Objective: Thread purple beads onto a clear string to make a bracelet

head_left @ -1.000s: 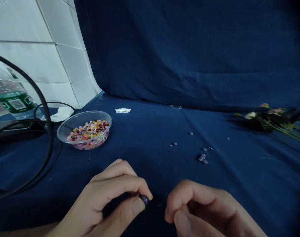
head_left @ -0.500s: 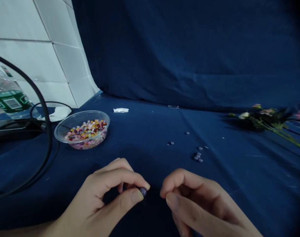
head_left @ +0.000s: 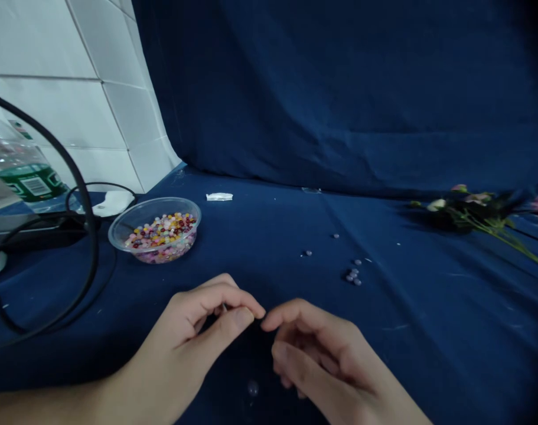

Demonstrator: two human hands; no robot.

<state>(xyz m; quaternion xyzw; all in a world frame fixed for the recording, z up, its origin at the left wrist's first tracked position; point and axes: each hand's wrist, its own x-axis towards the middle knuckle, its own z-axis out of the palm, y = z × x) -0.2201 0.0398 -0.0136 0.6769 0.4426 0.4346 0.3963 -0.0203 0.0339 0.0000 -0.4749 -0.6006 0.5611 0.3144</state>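
My left hand (head_left: 211, 330) is closed in a pinch, thumb against the index finger; whatever is between them is too small or hidden to make out. Facing it, my right hand (head_left: 319, 354) has curled fingers, with the index fingertip close to the left one and the thumb drawn in lower. What the right fingers hold, if anything, is hidden. Below both hands, a single purple bead (head_left: 253, 388) shows against the dark blue cloth (head_left: 242, 236); no thread is clearly visible. Several loose purple beads (head_left: 354, 275) lie beyond my right hand.
A clear plastic bowl (head_left: 155, 227) of mixed coloured beads stands at left. Behind it are a black cable (head_left: 89, 195), a green-labelled bottle (head_left: 33, 183) and white tile wall (head_left: 69, 109). A white wrapper (head_left: 219, 196) lies farther back, artificial flowers (head_left: 476, 206) at right.
The purple bead was at my left fingertips and is now lower, away from them. My right hand has moved left and its index fingertip has come close to my left hand.
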